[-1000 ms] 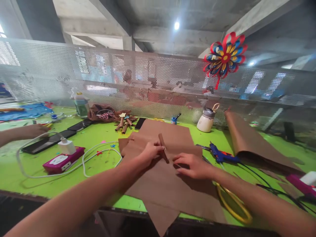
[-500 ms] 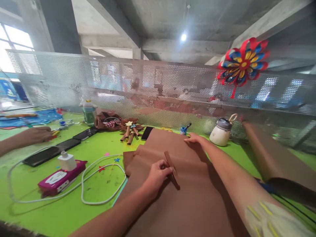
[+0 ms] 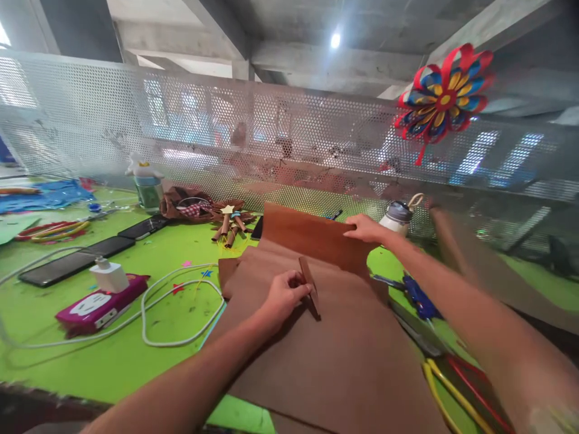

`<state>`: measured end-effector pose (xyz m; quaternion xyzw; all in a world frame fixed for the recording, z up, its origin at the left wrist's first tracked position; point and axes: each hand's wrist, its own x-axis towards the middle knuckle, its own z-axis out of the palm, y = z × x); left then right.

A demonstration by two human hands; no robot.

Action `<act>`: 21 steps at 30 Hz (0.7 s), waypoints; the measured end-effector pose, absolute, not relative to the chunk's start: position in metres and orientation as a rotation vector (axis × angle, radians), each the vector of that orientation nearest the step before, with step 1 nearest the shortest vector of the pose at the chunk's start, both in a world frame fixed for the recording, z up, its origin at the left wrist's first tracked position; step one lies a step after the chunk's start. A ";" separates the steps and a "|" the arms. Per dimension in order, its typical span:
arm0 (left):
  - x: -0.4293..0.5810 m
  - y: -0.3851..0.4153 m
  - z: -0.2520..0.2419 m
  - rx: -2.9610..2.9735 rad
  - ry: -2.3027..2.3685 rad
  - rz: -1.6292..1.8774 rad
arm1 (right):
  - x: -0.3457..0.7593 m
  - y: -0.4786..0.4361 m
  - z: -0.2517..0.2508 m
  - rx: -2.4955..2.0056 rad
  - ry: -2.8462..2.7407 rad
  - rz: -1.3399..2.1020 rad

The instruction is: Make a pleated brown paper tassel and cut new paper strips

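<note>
Mesh screen (image 3: 271,132) hazy; left grip (image 3: 287,295) pinches brown strip (image 3: 306,270), right grip (image 3: 365,229) holds paper edge (image 3: 316,223); glue gun (image 3: 420,296) half-hidden.

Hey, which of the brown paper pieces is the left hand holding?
The short, narrow strip, pinched in the left hand. Its slimness sets it apart from the broad sheet, whose raised far edge the right hand grips.

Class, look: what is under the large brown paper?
Green tabletop shows past the edges of the large brown paper, and a dark flat object peeks out by its far left corner. The right hand grips its far edge, yet whatever else lies beneath is covered.
</note>
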<state>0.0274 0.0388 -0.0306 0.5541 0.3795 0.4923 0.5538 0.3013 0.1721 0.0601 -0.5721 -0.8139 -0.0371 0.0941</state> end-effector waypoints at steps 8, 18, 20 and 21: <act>0.005 0.008 0.014 1.635 0.635 0.695 | 0.254 0.001 0.051 -1.111 -2.627 -0.151; -0.061 -0.052 0.079 1.752 0.629 0.566 | 0.226 -0.058 -0.019 -0.930 -2.722 -0.124; -0.064 -0.046 0.088 1.639 0.677 0.800 | 0.227 -0.062 -0.024 -0.914 -2.709 -0.160; -0.061 -0.039 0.093 1.604 0.687 0.905 | 0.228 -0.065 -0.027 -0.904 -2.703 -0.180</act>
